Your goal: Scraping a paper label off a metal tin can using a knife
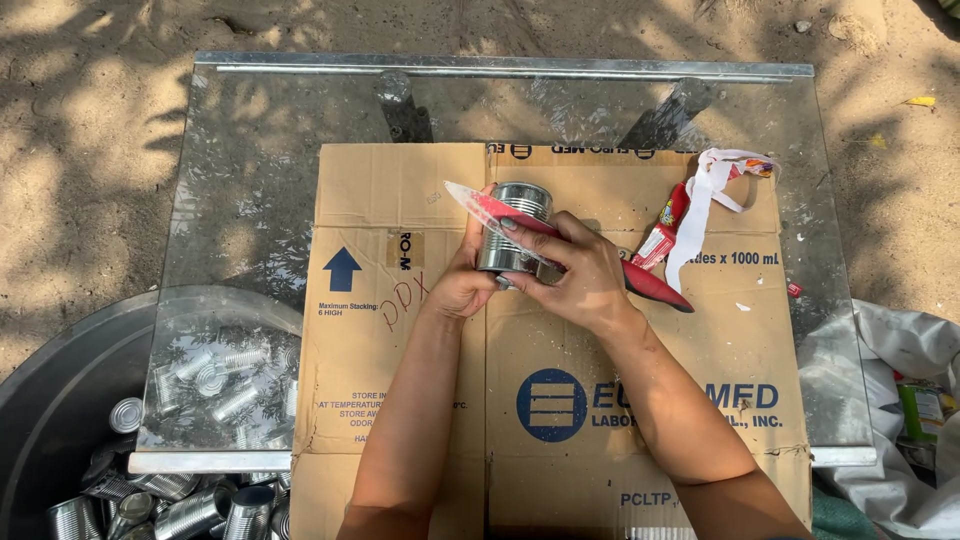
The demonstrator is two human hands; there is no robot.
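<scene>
Head view: a glass-topped counter (250, 180) with metal edging is seen from above, set on sandy ground dappled with shade.
Cardboard: a flattened brown carton (400, 330) is laid over the middle of the counter; a dark blue arrow is printed near its left edge, a round blue emblem with blue lettering sits lower down, and a red handwritten scrawl lies beside the left wrist.
Can: a ribbed silver tin can (512, 225) is held upright above the carton, near its upper middle, bare metal with no wrapper left on its visible side.
Left hand: the left hand (462, 285) is closed round the can's left side and base, with the fingers wrapped against the metal.
Right hand: the right hand (578, 275) is closed on a knife (560, 250) with a red handle and a pale blade marked with red; the blade is laid slantwise across the can's front, its tip pointing up and left past the can.
Peeled wrappers: a red, white and yellow paper strip (700, 200) is heaped on the carton just right of the hands.
Tub: a dark round tub (50, 400) is placed at the lower left, partly under the glass, and is filled with more bare silver cans (190, 510).
White sack: a crumpled white sack (900, 400) is seen at the right edge.
</scene>
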